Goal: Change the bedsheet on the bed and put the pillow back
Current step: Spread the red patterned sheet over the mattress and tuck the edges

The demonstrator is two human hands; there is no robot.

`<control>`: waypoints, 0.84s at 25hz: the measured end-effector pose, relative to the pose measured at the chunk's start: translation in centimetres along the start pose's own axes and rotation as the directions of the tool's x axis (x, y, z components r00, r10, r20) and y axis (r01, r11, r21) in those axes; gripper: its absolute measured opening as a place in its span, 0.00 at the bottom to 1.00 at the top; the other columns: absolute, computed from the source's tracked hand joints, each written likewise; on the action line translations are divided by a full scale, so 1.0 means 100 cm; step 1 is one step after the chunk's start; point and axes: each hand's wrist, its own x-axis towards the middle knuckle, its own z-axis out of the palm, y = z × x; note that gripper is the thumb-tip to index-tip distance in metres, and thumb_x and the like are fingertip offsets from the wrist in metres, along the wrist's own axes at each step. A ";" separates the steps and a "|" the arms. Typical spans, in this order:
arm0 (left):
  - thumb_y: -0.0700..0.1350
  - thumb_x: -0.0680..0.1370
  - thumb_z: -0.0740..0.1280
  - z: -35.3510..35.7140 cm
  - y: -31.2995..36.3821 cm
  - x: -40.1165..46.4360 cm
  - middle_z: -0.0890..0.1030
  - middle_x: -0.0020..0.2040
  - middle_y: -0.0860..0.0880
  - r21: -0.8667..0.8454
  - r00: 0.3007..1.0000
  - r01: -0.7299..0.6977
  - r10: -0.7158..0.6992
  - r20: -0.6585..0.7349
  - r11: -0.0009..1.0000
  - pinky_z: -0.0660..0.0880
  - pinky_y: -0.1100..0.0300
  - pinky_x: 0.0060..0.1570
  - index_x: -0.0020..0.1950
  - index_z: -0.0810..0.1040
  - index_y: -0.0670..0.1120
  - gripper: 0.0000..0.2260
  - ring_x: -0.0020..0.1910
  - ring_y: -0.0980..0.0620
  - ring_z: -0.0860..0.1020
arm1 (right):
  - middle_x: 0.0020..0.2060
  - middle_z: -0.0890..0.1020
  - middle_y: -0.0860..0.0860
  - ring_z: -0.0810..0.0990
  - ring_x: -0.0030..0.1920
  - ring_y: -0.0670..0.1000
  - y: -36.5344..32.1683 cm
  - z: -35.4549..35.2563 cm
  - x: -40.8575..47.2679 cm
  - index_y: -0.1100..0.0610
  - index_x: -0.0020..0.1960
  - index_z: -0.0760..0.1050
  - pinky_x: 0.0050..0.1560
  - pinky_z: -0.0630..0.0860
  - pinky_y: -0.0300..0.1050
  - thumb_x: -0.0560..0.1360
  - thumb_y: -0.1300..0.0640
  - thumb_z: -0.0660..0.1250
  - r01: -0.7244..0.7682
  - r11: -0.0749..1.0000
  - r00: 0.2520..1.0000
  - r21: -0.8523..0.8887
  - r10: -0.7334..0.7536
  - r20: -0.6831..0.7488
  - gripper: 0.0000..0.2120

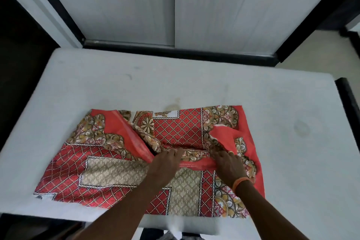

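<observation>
Your folded red patterned bedsheet [120, 163] lies on the near half of the bare white mattress [194, 84], its near edge close to the mattress edge. Wide bare mattress stays open beyond it and to both sides. Your left hand [167, 163] and right hand [228, 163] sit at its middle, fingers curled, gripping a bunched fold between them.

We count one patterned bedsheet [148, 161], one bare mattress [175, 80], two hands [165, 163] on it, and one orange wristband [240, 182].
</observation>
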 end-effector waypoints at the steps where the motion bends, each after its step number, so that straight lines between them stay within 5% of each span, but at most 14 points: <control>1: 0.49 0.76 0.71 -0.002 0.005 -0.009 0.81 0.54 0.44 0.021 0.999 0.028 -0.028 0.027 0.999 0.80 0.57 0.39 0.66 0.72 0.43 0.21 0.45 0.48 0.82 | 0.52 0.83 0.52 0.82 0.51 0.57 0.001 -0.004 -0.009 0.51 0.59 0.78 0.52 0.77 0.56 0.75 0.53 0.67 -0.016 0.999 0.997 -0.046 0.019 0.071 0.13; 4: 0.46 0.80 0.65 -0.008 0.010 -0.029 0.73 0.64 0.44 0.115 0.997 0.044 -0.050 0.050 0.992 0.80 0.53 0.50 0.68 0.73 0.43 0.18 0.55 0.48 0.77 | 0.60 0.79 0.49 0.76 0.63 0.56 0.013 -0.012 -0.031 0.49 0.61 0.78 0.62 0.68 0.57 0.76 0.53 0.61 -0.037 0.988 0.983 -0.151 0.063 0.172 0.15; 7: 0.43 0.79 0.64 -0.017 0.010 -0.039 0.71 0.66 0.48 0.066 0.993 0.093 -0.097 0.069 0.994 0.77 0.52 0.57 0.68 0.71 0.45 0.17 0.62 0.47 0.72 | 0.57 0.81 0.47 0.77 0.60 0.54 0.025 -0.031 -0.035 0.46 0.60 0.77 0.60 0.69 0.55 0.77 0.49 0.63 -0.064 0.986 0.990 -0.155 0.083 0.116 0.13; 11: 0.41 0.81 0.62 -0.021 0.009 -0.041 0.80 0.54 0.46 0.065 0.987 0.102 -0.109 0.117 0.993 0.75 0.55 0.46 0.63 0.70 0.45 0.11 0.48 0.48 0.76 | 0.51 0.82 0.49 0.84 0.48 0.53 0.046 -0.043 -0.037 0.57 0.52 0.75 0.48 0.82 0.50 0.79 0.51 0.63 -0.250 0.968 0.958 -0.025 0.251 0.139 0.09; 13: 0.42 0.80 0.64 -0.020 0.006 -0.040 0.81 0.52 0.46 0.077 0.982 0.093 -0.104 0.160 0.993 0.76 0.56 0.45 0.65 0.71 0.44 0.13 0.48 0.48 0.79 | 0.48 0.84 0.50 0.84 0.45 0.53 0.050 -0.042 -0.032 0.55 0.50 0.77 0.45 0.82 0.50 0.79 0.50 0.63 -0.317 0.944 0.943 0.091 0.303 0.136 0.09; 18: 0.42 0.78 0.68 0.010 -0.019 -0.026 0.79 0.58 0.44 0.327 0.947 0.010 -0.114 0.301 0.945 0.72 0.48 0.63 0.58 0.81 0.44 0.10 0.62 0.45 0.74 | 0.44 0.83 0.51 0.81 0.47 0.55 0.039 -0.023 -0.011 0.52 0.45 0.79 0.54 0.76 0.53 0.76 0.55 0.63 -0.322 0.933 0.946 0.160 0.310 0.096 0.06; 21: 0.50 0.73 0.69 0.035 -0.050 -0.010 0.78 0.62 0.43 0.266 0.934 -0.082 -0.019 0.357 0.960 0.67 0.45 0.69 0.55 0.83 0.49 0.13 0.68 0.44 0.71 | 0.47 0.79 0.55 0.79 0.49 0.59 0.040 0.001 0.020 0.56 0.45 0.79 0.54 0.76 0.56 0.75 0.57 0.63 -0.278 0.947 0.957 0.159 0.259 0.133 0.06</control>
